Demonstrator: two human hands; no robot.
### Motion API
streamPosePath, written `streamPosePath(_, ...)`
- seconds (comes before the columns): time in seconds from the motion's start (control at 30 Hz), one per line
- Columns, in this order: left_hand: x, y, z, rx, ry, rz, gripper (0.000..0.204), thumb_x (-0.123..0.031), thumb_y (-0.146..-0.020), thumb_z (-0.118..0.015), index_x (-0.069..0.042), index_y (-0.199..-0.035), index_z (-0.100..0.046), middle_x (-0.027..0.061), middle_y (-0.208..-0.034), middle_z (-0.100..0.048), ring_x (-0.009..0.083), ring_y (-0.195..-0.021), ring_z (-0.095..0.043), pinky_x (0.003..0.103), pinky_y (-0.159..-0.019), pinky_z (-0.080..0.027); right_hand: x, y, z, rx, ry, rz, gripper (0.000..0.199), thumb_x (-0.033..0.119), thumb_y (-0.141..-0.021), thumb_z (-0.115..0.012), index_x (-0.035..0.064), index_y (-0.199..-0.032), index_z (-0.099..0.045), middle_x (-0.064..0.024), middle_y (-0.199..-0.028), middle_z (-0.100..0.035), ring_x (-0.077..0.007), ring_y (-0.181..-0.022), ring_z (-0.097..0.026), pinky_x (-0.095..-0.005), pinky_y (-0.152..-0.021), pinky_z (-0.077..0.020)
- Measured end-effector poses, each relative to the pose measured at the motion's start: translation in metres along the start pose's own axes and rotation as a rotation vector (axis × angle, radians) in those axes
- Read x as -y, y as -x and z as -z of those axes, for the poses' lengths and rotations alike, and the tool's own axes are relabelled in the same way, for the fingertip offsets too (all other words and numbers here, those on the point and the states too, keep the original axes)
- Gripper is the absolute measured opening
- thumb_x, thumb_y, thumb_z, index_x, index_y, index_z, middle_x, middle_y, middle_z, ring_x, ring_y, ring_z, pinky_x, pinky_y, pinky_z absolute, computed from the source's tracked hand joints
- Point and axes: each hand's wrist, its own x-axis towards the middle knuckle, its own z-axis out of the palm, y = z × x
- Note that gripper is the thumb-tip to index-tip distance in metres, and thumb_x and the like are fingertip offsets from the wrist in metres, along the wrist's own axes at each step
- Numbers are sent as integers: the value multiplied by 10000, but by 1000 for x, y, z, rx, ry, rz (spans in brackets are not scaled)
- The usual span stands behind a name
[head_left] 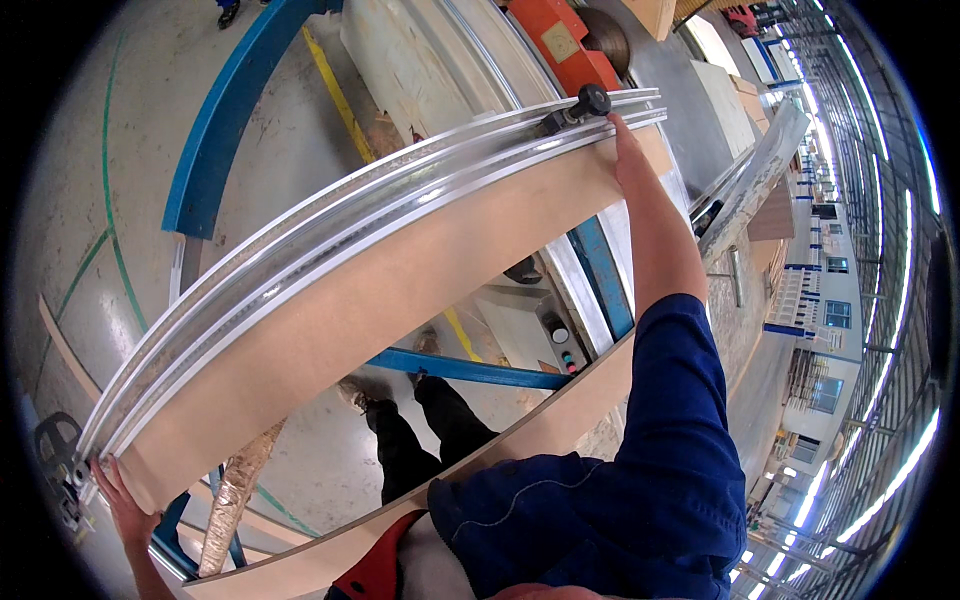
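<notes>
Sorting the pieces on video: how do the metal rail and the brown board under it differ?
The metal rail is silvery, glossy and grooved along its length; the brown board is matt, plain and flat-faced. The rail is a narrow strip, the board much wider. The rail carries a black knob at its far end; the board shows no fittings. Both run the same way, and the left hand and right hand grip them together at opposite ends.

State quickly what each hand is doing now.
Left hand: grip on near end of the board.
Right hand: pressed against the board's far end.
</notes>
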Motion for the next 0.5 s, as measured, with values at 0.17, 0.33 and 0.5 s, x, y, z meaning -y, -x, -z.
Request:
streamPosePath(0.17, 2, 0, -1, 69, -26, 45, 1345, -328, -612, -893, -193, -1676, -82, 259, -1702, -54, 532, -1549, -135, 680, -1234, -237, 0, -9, -1, -182, 74, -50, 997, 598, -755, -820, 44, -1527, -518, -150, -1604, -448, -296, -1455, -423, -479, -1158, -360)
streamPosePath(0.33, 1, 0, -1, -1, -4, 22, 1327, -350, -624, -884, -244, -1678, -86, 244, -1707, -52, 530, -1549, -137, 683, -1224, -263, 6, -1, -5, -363, 246, -83, 897, 603, -709, -851, 26, -1370, -665, -142, -1394, -640, -279, -1237, -616, -441, -1001, -523)
streamPosePath(0.5, 1, 1, -3, 16, -6, 32, 1335, -385, -620, -881, -270, -1681, -78, 236, -1711, -47, 528, -1549, -137, 684, -1222, -277, 4, 0, -3, -388, 352, -72, 960, 627, -706, -839, 7, -1410, -635, -160, -1427, -625, -272, -1279, -600, -417, -1053, -484)
